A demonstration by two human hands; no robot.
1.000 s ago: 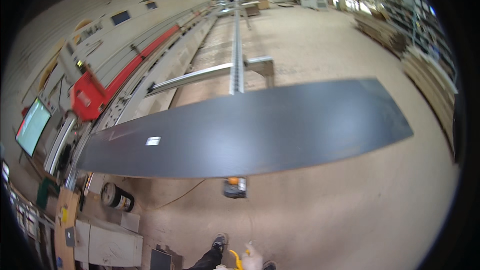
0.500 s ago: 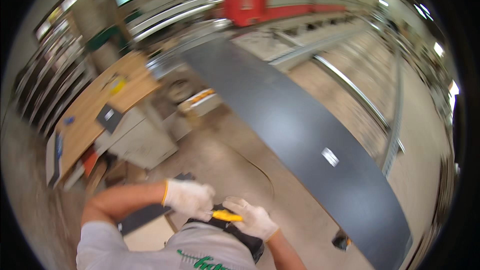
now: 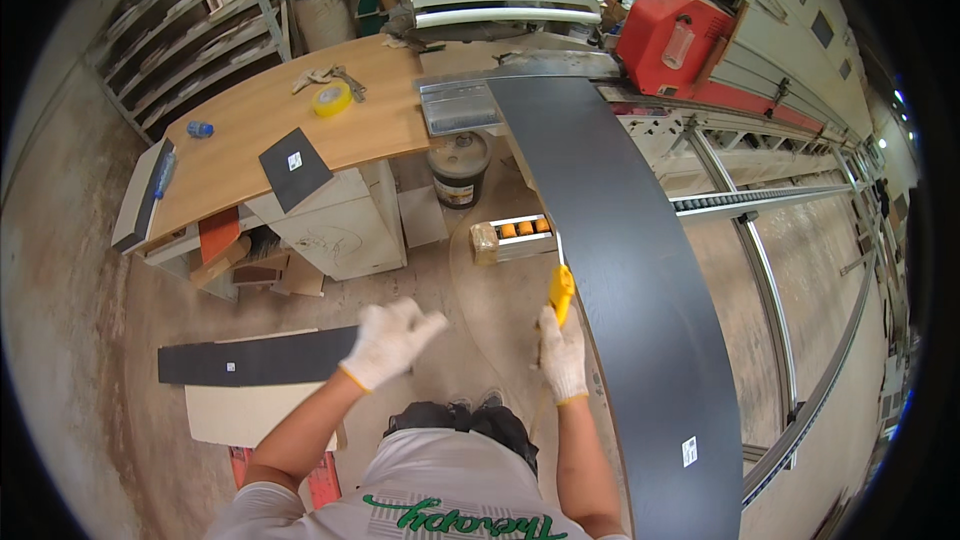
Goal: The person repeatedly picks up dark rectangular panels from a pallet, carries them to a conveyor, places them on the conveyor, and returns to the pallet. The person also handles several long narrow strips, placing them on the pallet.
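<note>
My right hand (image 3: 563,355), in a white knit glove, is closed round a yellow air blow gun (image 3: 561,293). The gun's thin nozzle points away from me, beside the left edge of a long dark grey panel (image 3: 640,270). A white label (image 3: 689,451) is stuck near the panel's close end. My left hand (image 3: 392,342), gloved the same way, hangs in the air with thumb and fingers apart and nothing in it. Below and left of it lies a shorter dark panel (image 3: 260,360) on top of a pale board (image 3: 250,414).
A wooden-topped table (image 3: 230,175) at the left bears yellow tape (image 3: 332,97), gloves and a small dark panel (image 3: 295,168). A bucket (image 3: 460,170) and a roller unit (image 3: 518,238) stand on the floor ahead. Metal rails (image 3: 770,280) and a red-fronted machine (image 3: 670,40) lie right.
My hands were together at my waist around the yellow gun; now they are apart. The right has carried the gun forward to the long panel's edge. My view has turned.
</note>
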